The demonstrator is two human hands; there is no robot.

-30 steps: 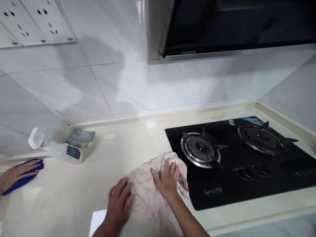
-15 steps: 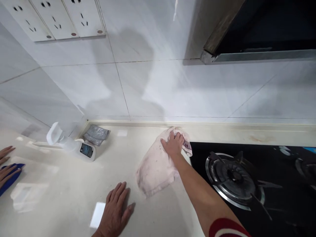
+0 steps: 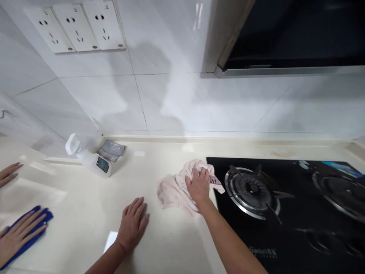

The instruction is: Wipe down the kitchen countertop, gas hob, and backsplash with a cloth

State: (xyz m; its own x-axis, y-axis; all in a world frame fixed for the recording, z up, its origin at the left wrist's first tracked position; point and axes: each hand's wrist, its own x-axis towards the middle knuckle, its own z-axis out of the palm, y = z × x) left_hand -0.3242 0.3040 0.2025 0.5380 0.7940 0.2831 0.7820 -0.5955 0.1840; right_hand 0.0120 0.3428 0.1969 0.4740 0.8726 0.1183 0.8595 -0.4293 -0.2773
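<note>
A pale pink cleaning cloth [image 3: 173, 190] lies bunched on the white countertop [image 3: 171, 243], its far corner reaching over the edge of the black gas hob [image 3: 308, 213]. My right hand [image 3: 200, 185] presses down on the cloth's upper part with the fingers bent into it; the fingertips are partly lost in the folds. To the left of the cloth, my left hand [image 3: 133, 220] rests palm down on the countertop. Its fingers are stretched out and hold nothing.
A white spray bottle [image 3: 94, 163] lies tilted beside a grey shiny pad [image 3: 111, 150] in the back corner. At far left, a co-worker's hand [image 3: 24, 232] lies on a blue cloth [image 3: 47, 215], another hand [image 3: 8, 174] behind it. The range hood [image 3: 285, 70] overhangs the hob.
My right hand has drawn the pink cloth nearer to me, away from the wall, and the cloth is more crumpled. The co-worker's hand and blue cloth show further into view.
</note>
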